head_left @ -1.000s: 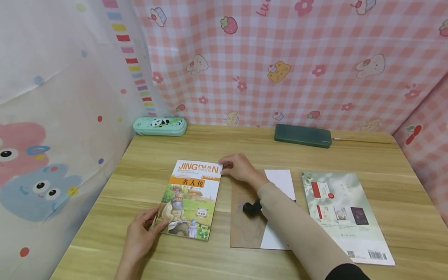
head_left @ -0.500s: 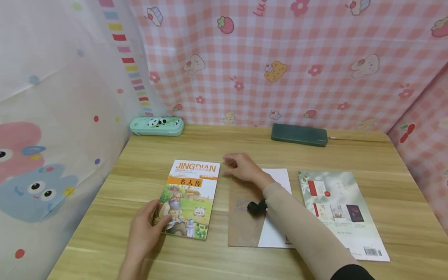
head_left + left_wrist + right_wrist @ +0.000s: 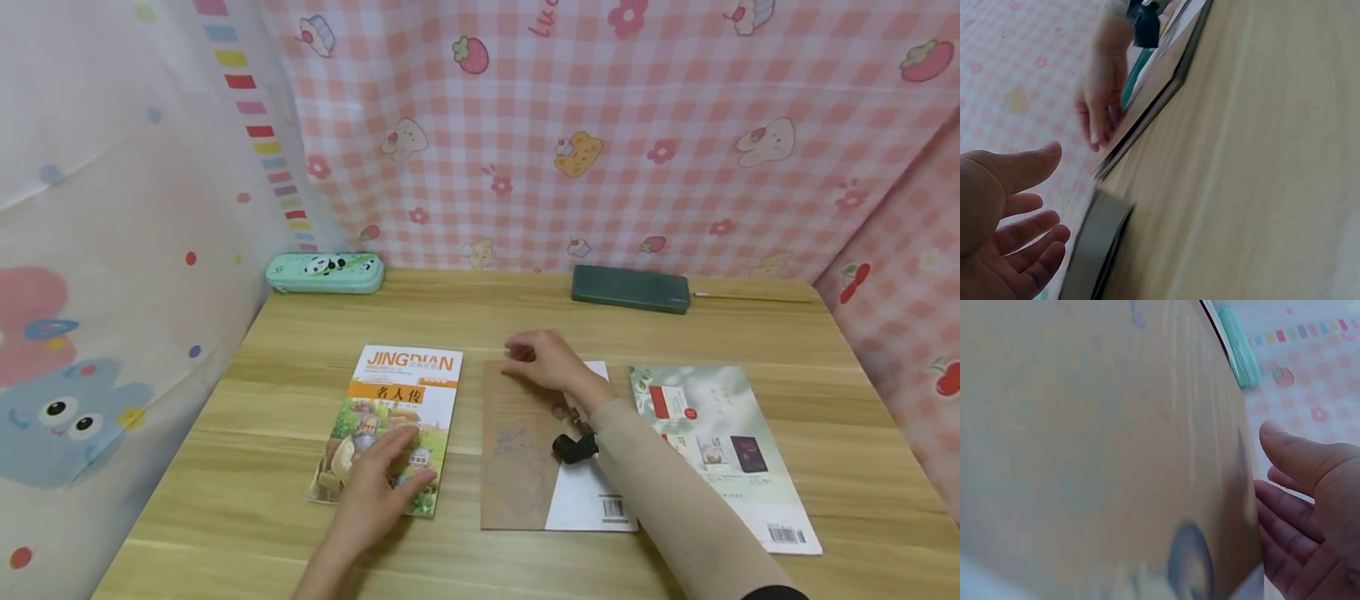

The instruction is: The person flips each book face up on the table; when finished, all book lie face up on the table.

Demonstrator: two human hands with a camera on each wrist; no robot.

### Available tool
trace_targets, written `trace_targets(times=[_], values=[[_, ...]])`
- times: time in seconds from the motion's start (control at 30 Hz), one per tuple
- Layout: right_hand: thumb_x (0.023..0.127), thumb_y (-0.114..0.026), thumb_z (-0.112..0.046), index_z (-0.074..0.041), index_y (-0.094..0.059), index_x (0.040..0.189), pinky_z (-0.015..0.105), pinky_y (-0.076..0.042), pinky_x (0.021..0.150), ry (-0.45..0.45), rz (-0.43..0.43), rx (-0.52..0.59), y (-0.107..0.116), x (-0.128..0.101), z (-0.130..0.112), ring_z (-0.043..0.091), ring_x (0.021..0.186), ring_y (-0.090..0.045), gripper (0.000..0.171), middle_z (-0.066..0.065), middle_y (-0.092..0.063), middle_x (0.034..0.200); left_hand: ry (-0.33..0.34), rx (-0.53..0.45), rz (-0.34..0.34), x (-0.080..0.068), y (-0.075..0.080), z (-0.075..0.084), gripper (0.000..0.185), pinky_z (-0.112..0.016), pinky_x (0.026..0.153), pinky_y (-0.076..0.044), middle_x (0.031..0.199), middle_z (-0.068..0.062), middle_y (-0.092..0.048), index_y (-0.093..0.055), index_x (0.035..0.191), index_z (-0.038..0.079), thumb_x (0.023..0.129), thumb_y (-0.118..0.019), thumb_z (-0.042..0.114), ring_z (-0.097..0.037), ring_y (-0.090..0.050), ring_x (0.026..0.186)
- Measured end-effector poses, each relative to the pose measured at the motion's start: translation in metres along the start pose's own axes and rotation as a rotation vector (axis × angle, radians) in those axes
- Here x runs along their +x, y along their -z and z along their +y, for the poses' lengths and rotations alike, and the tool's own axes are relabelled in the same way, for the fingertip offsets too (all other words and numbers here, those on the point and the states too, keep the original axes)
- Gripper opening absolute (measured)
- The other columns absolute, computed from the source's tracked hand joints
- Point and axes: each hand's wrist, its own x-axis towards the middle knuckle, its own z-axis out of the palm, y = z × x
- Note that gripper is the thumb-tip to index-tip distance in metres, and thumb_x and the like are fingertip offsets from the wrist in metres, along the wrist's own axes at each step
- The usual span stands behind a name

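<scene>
A paperback [image 3: 405, 390] with orange lettering and a bearded figure lies on the left of the wooden table. Over its lower right part is my left hand [image 3: 372, 490], fingers loosely bent with nothing held; the left wrist view shows this palm [image 3: 991, 212] beside the book's edge [image 3: 1094, 244]. To the right lies a brown-and-white book [image 3: 517, 450], back cover up with a barcode. At its top edge is my right hand [image 3: 551, 360], thumb and fingers apart. In the right wrist view, these fingers [image 3: 1288, 519] are right along the brown cover's edge [image 3: 1116, 425].
A pale green magazine [image 3: 723, 412] lies at the right, partly covered by my right sleeve [image 3: 667, 492]. Along the back stand a mint panda pencil case [image 3: 326, 273] and a dark green case [image 3: 630, 288], with a thin stick [image 3: 753, 297] beside it. Patterned cloths [image 3: 480, 150] enclose the table.
My right hand has left the paperback's top right corner and moved right to the brown-and-white book. My left hand has let go of the paperback's left edge and shifted right over its cover.
</scene>
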Motion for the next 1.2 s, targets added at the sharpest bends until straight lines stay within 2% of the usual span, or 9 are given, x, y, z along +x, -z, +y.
trace_targets(times=[0.13,0.33,0.53,0.7,0.83,1.0,1.2], values=[[0.091,-0.079,-0.026,-0.003,-0.070,0.124,0.038,-0.057,0.092,-0.036,0.011,-0.025,0.010,-0.010,0.006,0.022,0.099,-0.068,0.041,0.010,-0.073,0.108,-0.021,-0.023,-0.038,-0.002,-0.014,0.008,0.060,-0.051,0.107,-0.046,0.133,-0.014,-0.064,-0.064,0.130,-0.002,0.076,-0.088,0.011,-0.032,-0.060,0.124],[0.091,-0.078,-0.027,-0.003,-0.070,0.125,0.043,-0.056,0.093,-0.069,0.001,-0.050,0.023,-0.024,0.014,0.024,0.101,-0.067,0.042,0.012,-0.073,0.110,0.016,-0.081,-0.164,0.000,-0.030,0.022,0.065,-0.048,0.111,-0.043,0.140,-0.013,-0.060,-0.062,0.134,0.001,0.077,-0.088,0.016,-0.029,-0.057,0.129],[0.088,-0.081,-0.025,-0.002,-0.072,0.122,0.046,-0.056,0.091,-0.063,0.045,-0.075,0.031,-0.035,0.023,0.026,0.099,-0.067,0.042,0.013,-0.073,0.108,-0.008,-0.105,-0.269,0.002,-0.044,0.031,0.069,-0.051,0.112,-0.041,0.145,-0.011,-0.056,-0.059,0.138,0.002,0.079,-0.087,0.024,-0.029,-0.053,0.132],[0.086,-0.082,-0.020,-0.001,-0.074,0.115,0.047,-0.057,0.085,-0.015,0.094,-0.117,0.039,-0.047,0.031,0.027,0.094,-0.068,0.036,0.012,-0.073,0.101,-0.025,-0.059,-0.323,0.004,-0.053,0.035,0.071,-0.050,0.113,-0.040,0.148,-0.011,-0.054,-0.059,0.137,-0.003,0.078,-0.088,0.027,-0.031,-0.051,0.135],[0.087,-0.081,-0.016,-0.002,-0.076,0.106,0.046,-0.056,0.082,-0.018,0.112,-0.142,0.047,-0.056,0.039,0.025,0.088,-0.066,0.025,0.009,-0.072,0.094,-0.032,0.001,-0.344,0.004,-0.057,0.038,0.075,-0.051,0.113,-0.039,0.151,-0.012,-0.050,-0.059,0.137,-0.005,0.076,-0.089,0.029,-0.034,-0.049,0.136],[0.087,-0.082,-0.016,-0.008,-0.077,0.093,0.039,-0.052,0.074,-0.057,0.111,-0.167,0.055,-0.063,0.049,0.019,0.078,-0.059,0.011,0.002,-0.068,0.084,-0.028,0.052,-0.365,0.005,-0.060,0.039,0.084,-0.052,0.114,-0.038,0.154,-0.014,-0.046,-0.057,0.139,-0.005,0.071,-0.092,0.031,-0.037,-0.046,0.138],[0.087,-0.082,-0.020,-0.011,-0.077,0.090,0.035,-0.047,0.069,-0.112,0.080,-0.175,0.062,-0.068,0.052,0.018,0.074,-0.053,0.010,-0.001,-0.067,0.081,-0.067,0.062,-0.406,0.009,-0.061,0.039,0.099,-0.051,0.115,-0.037,0.156,-0.017,-0.042,-0.053,0.141,-0.008,0.062,-0.097,0.031,-0.037,-0.041,0.141]])
